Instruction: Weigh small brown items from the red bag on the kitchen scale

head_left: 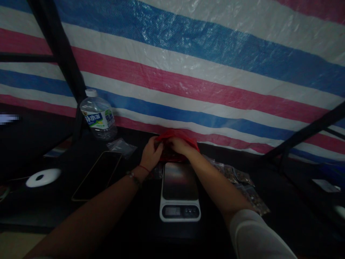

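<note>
A red plastic bag (192,140) lies on the black table behind a white kitchen scale (180,190) with a bare metal plate. My left hand (152,153) is closed on the bag's left edge, thumb and fingers pinched at its rim. Inside the bag's opening is my right hand (178,145); its fingertips are hidden in shadow, so what they hold cannot be made out. Small clear bags with brown contents (242,176) lie to the right, partly behind my right forearm. A crumpled clear bag (121,147) lies left of my left hand.
A large clear bottle (98,117) stands at the back left. A dark phone (98,176) lies in front of it, with a white round object (43,177) further left. Striped plastic sheeting (188,86) hangs behind the table between dark metal bars.
</note>
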